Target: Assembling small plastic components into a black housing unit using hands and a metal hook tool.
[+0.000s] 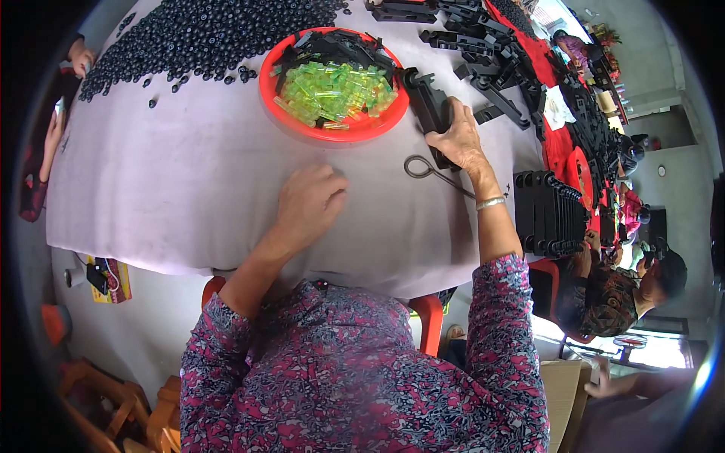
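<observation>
My right hand [459,138] is closed around a long black plastic part [429,106], which stands at a slant on the cloth by the plate's right side. My left hand [310,200] rests over the cloth with its fingers curled in; whatever may be between them is hidden. Beyond it is a round red plate [302,130] holding a heap of small clear yellow-green vials [325,90], with thin black pieces [336,45] piled at its far side. A dark metal tool with a looped handle [418,166] lies below the black part, its other end near my right wrist.
Small round black pieces [204,38] form a large heap at the far left. More long black parts [483,57] lie scattered at the far right, near a red cloth [557,147]. Stacked black parts [547,211] stand right of my forearm. Other people sit along both sides.
</observation>
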Motion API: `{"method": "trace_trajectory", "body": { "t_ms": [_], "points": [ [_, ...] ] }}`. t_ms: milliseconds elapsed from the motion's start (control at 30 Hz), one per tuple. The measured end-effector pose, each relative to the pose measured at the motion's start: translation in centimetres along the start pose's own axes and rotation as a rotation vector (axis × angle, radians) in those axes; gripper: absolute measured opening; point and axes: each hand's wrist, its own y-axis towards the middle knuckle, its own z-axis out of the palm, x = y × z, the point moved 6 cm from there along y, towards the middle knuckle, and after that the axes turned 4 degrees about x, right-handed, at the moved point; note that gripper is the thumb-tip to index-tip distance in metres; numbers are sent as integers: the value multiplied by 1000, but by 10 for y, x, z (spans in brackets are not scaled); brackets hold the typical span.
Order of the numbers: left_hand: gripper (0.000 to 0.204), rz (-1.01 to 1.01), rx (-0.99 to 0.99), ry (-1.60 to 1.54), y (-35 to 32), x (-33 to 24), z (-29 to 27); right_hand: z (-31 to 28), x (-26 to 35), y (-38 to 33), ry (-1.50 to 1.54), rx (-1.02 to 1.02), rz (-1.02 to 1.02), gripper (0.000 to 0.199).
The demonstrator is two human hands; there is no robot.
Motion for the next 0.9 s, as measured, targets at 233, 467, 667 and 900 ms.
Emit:
{"method": "trace_trajectory", "body": {
  "t_ms": [233,467,667,900],
  "points": [
    [13,0,-18,-1,-2,2,0,6,-9,-4,-239,-146,-140,71],
    [13,1,2,-5,-1,3,4,5,-2,-19,-50,-357,-109,40],
    [24,-177,-10,-243,-6,13,0,-11,30,-50,545,-166,-34,27],
    [83,-22,-415,-63,-22,-20,-59,22,118,-133,304,133,-526,38]
  ]
}}
